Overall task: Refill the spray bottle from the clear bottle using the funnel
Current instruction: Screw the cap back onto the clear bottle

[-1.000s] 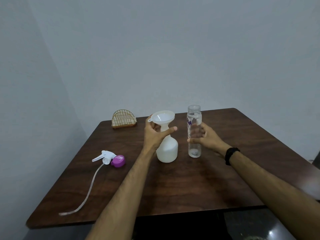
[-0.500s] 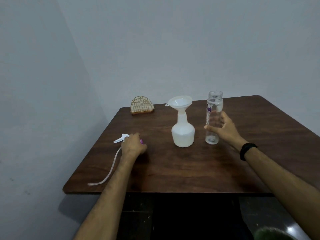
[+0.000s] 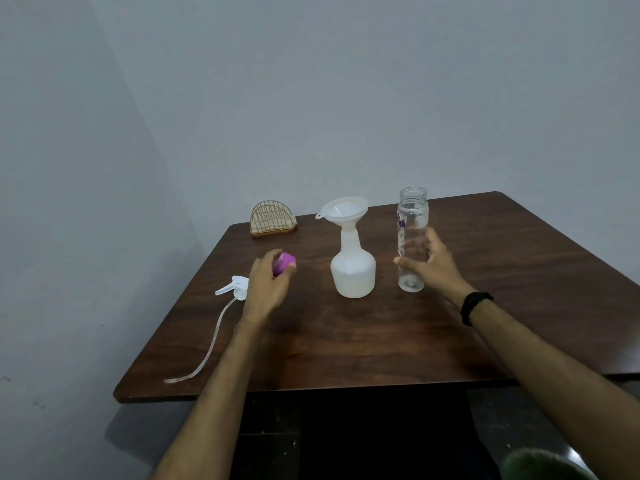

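The white spray bottle (image 3: 353, 271) stands in the middle of the table with the white funnel (image 3: 344, 209) seated in its neck. To its right stands the uncapped clear bottle (image 3: 412, 216), and my right hand (image 3: 429, 263) grips its lower half. My left hand (image 3: 268, 285) holds a purple cap (image 3: 284, 262) a little above the table, left of the spray bottle. The white spray head (image 3: 233, 287) with its long clear tube (image 3: 207, 355) lies on the table just left of that hand.
A gold wire holder (image 3: 273, 219) sits at the back left corner of the brown wooden table (image 3: 381, 341). Grey walls close in behind and on the left. A black band is on my right wrist.
My left hand left the funnel and spray bottle, went left to the purple cap and lifted it off the table. My right hand stayed on the clear bottle. The camera turned left.
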Tool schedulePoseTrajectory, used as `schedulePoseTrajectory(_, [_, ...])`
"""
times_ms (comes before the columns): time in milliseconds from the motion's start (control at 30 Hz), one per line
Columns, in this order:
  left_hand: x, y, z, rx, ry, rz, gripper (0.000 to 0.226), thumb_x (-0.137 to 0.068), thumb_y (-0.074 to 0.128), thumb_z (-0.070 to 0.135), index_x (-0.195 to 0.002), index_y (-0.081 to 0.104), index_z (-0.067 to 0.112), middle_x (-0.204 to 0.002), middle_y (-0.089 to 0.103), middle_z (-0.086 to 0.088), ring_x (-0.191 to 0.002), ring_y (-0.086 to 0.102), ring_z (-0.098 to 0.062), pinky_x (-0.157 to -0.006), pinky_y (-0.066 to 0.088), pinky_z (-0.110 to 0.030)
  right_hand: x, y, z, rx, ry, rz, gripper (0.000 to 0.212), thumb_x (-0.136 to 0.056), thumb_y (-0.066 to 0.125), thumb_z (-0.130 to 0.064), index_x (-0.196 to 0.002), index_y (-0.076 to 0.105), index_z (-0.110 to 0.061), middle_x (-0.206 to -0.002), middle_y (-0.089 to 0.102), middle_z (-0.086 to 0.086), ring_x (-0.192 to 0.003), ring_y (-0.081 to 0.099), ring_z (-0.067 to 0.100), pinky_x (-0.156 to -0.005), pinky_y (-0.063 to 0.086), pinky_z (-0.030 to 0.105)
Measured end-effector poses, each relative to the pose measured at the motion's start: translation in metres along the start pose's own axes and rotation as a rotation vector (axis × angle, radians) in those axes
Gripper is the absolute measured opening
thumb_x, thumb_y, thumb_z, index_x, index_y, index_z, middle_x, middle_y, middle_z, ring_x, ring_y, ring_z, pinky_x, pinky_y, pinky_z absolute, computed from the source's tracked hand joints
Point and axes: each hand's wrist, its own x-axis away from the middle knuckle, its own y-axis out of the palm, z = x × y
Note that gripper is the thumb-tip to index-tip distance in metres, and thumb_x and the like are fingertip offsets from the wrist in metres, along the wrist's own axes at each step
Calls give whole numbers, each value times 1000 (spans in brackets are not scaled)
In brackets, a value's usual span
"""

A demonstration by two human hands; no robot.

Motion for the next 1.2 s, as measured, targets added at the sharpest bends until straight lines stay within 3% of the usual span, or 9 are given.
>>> schedulePoseTrajectory(133, [6, -2, 59, 228, 217, 106, 33, -98, 60, 33, -129, 61, 22, -119, 58, 4, -103, 57, -9, -89, 44, -23, 5, 1, -5, 26, -1, 16, 53, -79, 83, -17, -119, 51, -31, -110, 67, -11, -106, 65, 9, -92, 55, 41])
schedulePoseTrajectory(300, [4, 16, 143, 196, 491, -21, 33, -96, 62, 36, -126, 61, 22, -115, 57, 6, -97, 55, 3, -74, 41, -3, 12, -3, -8, 89, -23, 18, 58, -80, 83, -17, -125, 48, -26, -113, 68, -6, -108, 65, 14, -95, 54, 43])
schedulePoseTrajectory(467, [0, 45, 198, -10, 664, -128, 44, -93, 63, 47, -129, 59, 21, -111, 56, 2, -88, 56, -9, -76, 46, -19, 19, -8, -10, 121, -42, 31, 59, -80, 82, -17, -126, 47, -21, -113, 67, -2, -109, 64, 18, -97, 53, 45])
schedulePoseTrajectory(567, [-6, 60, 211, -197, 690, -206, 46, -92, 63, 46, -131, 58, 21, -114, 56, 0, -95, 57, -16, -81, 49, -29, 21, -8, -12, 137, -46, 22, 62, -81, 81, -17, -131, 44, -18, -115, 66, 0, -111, 62, 17, -98, 52, 43])
schedulePoseTrajectory(700, [-18, 66, 222, -381, 655, -267, 50, -91, 63, 47, -133, 57, 21, -120, 56, -2, -101, 55, -17, -86, 51, -36, 19, -8, -12, 147, -29, 8, 65, -83, 80, -18, -135, 41, -18, -120, 64, 1, -115, 60, 19, -100, 51, 45])
schedulePoseTrajectory(967, [-34, 70, 252, -663, 529, -415, 56, -87, 63, 63, -113, 67, 14, -109, 67, -4, -96, 64, -23, -88, 55, -43, 17, -10, -10, 164, -44, -8, 63, -82, 80, -21, -132, 42, -20, -119, 64, 0, -115, 59, 17, -100, 50, 47])
schedulePoseTrajectory(1033, [-37, 64, 261, -674, 533, -512, 47, -88, 69, 50, -119, 67, 16, -115, 67, -4, -97, 63, -21, -85, 54, -38, 16, -12, -10, 170, -48, -22, 62, -82, 80, -22, -131, 42, -21, -119, 64, -1, -115, 60, 16, -99, 51, 47])
schedulePoseTrajectory(1100, [-42, 56, 269, -647, 560, -661, 39, -89, 70, 19, -127, 65, 22, -125, 66, -2, -104, 62, -21, -83, 53, -35, 16, -13, -10, 177, -52, -36, 62, -82, 80, -22, -131, 42, -21, -120, 63, -2, -115, 60, 16, -100, 51, 47])
schedulePoseTrajectory(1200, [-45, 46, 273, -569, 594, -824, 67, -79, 72, -6, -135, 60, 27, -140, 58, 2, -130, 51, -19, -102, 47, -38, 15, -12, -11, 169, -54, -37, 63, -83, 79, -20, -133, 41, -20, -121, 62, 0, -117, 59, 18, -101, 50, 48])
